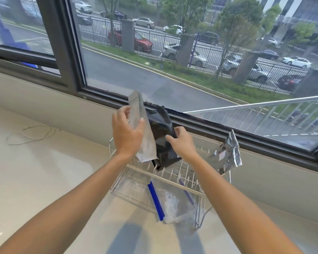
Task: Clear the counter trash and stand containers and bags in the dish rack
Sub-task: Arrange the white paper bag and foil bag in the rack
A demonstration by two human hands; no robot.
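Note:
A wire dish rack [173, 177] stands on the pale counter under the window. My left hand [126, 134] grips a tall grey-white bag [145, 140] upright at the rack's back left. Right beside it a black bag [162, 129] stands in the rack, and my right hand [182, 142] holds its right side. A crumpled silver foil bag [229, 154] stands in the rack's right end, apart from both hands. A clear zip bag with a blue seal strip [155, 200] lies in the rack's front part.
The window frame [246, 132] runs close behind the rack, with a metal rod [255, 105] slanting across the glass. A thin loose wire [31, 134] lies on the counter [44, 171] to the left.

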